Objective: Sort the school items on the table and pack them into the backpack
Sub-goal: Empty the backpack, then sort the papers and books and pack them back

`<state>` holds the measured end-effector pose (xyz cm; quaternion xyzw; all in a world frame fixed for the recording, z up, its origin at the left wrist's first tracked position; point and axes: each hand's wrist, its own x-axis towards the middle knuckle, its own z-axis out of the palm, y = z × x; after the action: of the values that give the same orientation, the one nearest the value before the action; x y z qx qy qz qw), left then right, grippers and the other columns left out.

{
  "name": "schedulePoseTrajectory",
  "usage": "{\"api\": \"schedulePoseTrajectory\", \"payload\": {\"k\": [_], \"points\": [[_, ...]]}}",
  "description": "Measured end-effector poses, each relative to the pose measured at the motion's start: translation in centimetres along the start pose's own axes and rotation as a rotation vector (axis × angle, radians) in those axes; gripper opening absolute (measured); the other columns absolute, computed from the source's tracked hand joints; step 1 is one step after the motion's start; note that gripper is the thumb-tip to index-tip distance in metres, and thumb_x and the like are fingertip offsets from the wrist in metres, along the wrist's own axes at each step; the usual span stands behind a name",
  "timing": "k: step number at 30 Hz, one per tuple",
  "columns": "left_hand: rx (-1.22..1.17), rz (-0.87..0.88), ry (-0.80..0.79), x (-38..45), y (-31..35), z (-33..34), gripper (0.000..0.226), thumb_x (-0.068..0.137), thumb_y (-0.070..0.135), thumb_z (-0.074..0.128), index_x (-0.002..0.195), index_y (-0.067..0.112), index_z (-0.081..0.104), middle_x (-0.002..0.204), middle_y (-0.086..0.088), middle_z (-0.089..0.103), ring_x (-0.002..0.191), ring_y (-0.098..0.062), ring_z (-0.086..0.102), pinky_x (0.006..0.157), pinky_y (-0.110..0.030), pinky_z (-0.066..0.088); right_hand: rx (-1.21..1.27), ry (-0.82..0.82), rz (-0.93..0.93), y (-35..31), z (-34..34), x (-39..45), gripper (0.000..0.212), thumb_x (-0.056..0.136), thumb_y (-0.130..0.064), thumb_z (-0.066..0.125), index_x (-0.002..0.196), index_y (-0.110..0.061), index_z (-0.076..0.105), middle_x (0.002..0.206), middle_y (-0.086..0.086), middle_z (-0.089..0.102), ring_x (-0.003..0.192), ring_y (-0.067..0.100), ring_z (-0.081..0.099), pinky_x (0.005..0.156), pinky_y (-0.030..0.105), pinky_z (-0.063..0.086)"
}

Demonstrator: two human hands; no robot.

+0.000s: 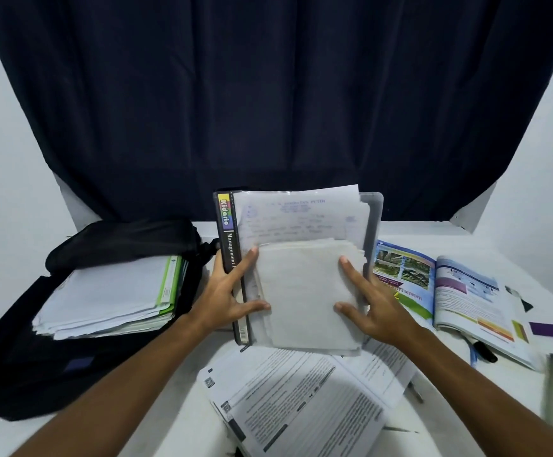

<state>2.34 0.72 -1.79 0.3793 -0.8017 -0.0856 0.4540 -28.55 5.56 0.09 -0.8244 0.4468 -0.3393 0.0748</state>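
Both hands, left hand (227, 293) and right hand (372, 310), grasp the document folder (301, 225) with curled fingers; square the loose papers (305, 291) before sliding it into the backpack (21, 357).

Backpack (21, 351) left of folder (301, 258)

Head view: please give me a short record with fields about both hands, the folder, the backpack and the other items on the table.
left hand: grips the folder's spine side
right hand: holds the folded paper against the folder
folder: black, stuffed with sheets, held up
backpack: open, left, holds a paper stack
open textbook: right
printed sheets: loose, near edge
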Motion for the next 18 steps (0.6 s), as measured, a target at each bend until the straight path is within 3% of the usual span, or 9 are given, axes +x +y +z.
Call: {"api": "schedulePoseTrajectory", "payload": {"k": [2,4,6,8,9,11,12,14,18], "points": [[-0.010,-0.031,0.003,-0.5,0.2,0.5,0.093,0.068,0.072,0.067,0.145,0.058,0.017,0.146,-0.007,0.022,0.136,0.003,0.019,0.111,-0.004,0.014,0.033,-0.012,-0.006,-0.1,0.2,0.1,0.074,0.084,-0.066,0.047,0.139,-0.066,-0.003,0.148,0.005,0.035,0.115,0.006,0.049,0.102,0.043,0.046],[-0.038,-0.075,0.007,-0.5,0.4,0.9,0.096,0.069,0.060,0.076,0.143,0.062,0.016,0.146,-0.006,0.024,0.135,0.005,0.021,0.111,-0.006,0.018,0.071,0.028,-0.032,-0.7,0.2,0.6,0.078,0.086,-0.046,0.055,0.144,-0.055,0.004,0.144,0.003,0.039,0.087,-0.019,0.052,0.087,0.024,0.049],[-0.044,-0.122,0.012,0.1,0.7,0.8,0.102,0.068,0.045,0.082,0.140,0.067,0.013,0.149,-0.008,0.026,0.139,-0.006,0.025,0.116,-0.023,0.026,0.080,0.094,-0.067,-1.0,0.4,1.1,0.079,0.087,-0.033,0.060,0.147,-0.044,0.009,0.143,0.003,0.038,0.073,-0.030,0.045,0.077,0.012,0.039],[-0.020,-0.143,0.035,0.7,0.8,0.5,0.105,0.067,0.040,0.084,0.140,0.067,0.013,0.152,-0.015,0.028,0.143,-0.028,0.027,0.116,-0.042,0.030,0.079,0.161,-0.068,-1.0,0.5,1.2,0.083,0.086,-0.025,0.065,0.147,-0.045,0.013,0.144,-0.005,0.036,0.091,-0.027,0.049,0.082,0.021,0.046],[-0.018,-0.135,0.049,0.8,0.8,0.4,0.105,0.066,0.040,0.084,0.141,0.066,0.014,0.151,-0.016,0.030,0.143,-0.030,0.028,0.116,-0.042,0.031,0.084,0.182,-0.062,-0.8,0.7,1.0,0.084,0.085,-0.024,0.066,0.147,-0.049,0.014,0.146,-0.010,0.034,0.109,-0.019,0.048,0.093,0.024,0.046],[-0.034,-0.116,0.053,0.2,0.9,0.3,0.105,0.065,0.039,0.085,0.142,0.063,0.017,0.147,-0.011,0.032,0.138,-0.012,0.030,0.114,-0.020,0.029,0.105,0.177,-0.048,-0.5,1.1,0.3,0.079,0.087,-0.034,0.062,0.145,-0.055,0.014,0.145,-0.012,0.034,0.128,-0.001,0.039,0.105,0.029,0.038],[-0.042,-0.121,0.038,-0.2,1.0,0.5,0.107,0.064,0.036,0.086,0.144,0.058,0.020,0.145,-0.007,0.031,0.132,-0.002,0.029,0.109,-0.008,0.025,0.114,0.161,-0.034,-0.5,1.4,-0.1,0.076,0.087,-0.038,0.059,0.145,-0.057,0.013,0.145,-0.008,0.036,0.129,0.003,0.039,0.107,0.029,0.037],[-0.059,-0.174,0.015,-0.9,1.1,0.9,0.111,0.063,0.027,0.090,0.148,0.046,0.021,0.141,-0.002,0.027,0.126,0.005,0.027,0.104,0.002,0.019,0.124,0.127,-0.005,-0.8,2.0,-0.5,0.077,0.089,-0.037,0.059,0.144,-0.058,0.010,0.144,-0.004,0.037,0.128,0.006,0.041,0.106,0.030,0.036],[-0.038,-0.313,-0.006,-0.1,1.5,0.7,0.109,0.069,0.020,0.088,0.148,0.038,0.015,0.148,-0.006,0.026,0.134,-0.014,0.032,0.113,-0.023,0.026,0.173,0.113,0.036,-1.2,2.6,0.6,0.089,0.083,-0.014,0.067,0.149,-0.045,0.015,0.147,-0.015,0.032,0.132,0.004,0.038,0.109,0.024,0.032]]}}
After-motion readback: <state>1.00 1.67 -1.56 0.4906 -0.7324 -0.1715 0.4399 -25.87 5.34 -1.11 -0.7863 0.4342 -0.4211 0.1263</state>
